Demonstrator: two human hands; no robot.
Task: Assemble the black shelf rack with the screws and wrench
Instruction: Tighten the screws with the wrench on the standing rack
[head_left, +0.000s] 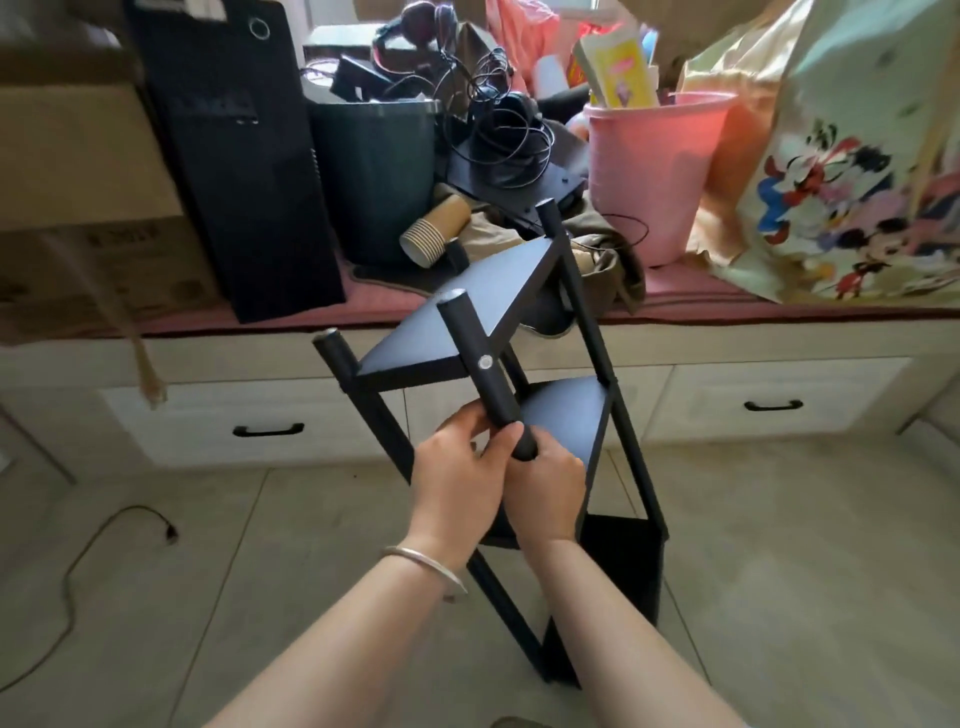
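A: Where does the black shelf rack (519, 415) stand, and how far along does it look?

B: It stands tilted on the tiled floor (779, 545), in front of a bench with drawers (769, 400). Two triangular shelves sit between three posts, so most of the frame seems joined.

A: And the step in hand?

B: The person appears to be fitting or tightening the near post (480, 364), which carries a silver screw head (485, 362) on its side. The left hand (457, 478) curls round the post's lower part; the right hand (545, 483) wraps its very end. Both grips are closed on the post.

A: What does the next move call for?

B: Probably steadying the leaning rack while twisting the post home. No wrench can be seen.

A: The room?

B: The bench is crowded: a computer tower (234, 156), a dark bin (374, 166), a pink bucket (654, 166), a cartoon bag (831, 182), paper cups (434, 231).
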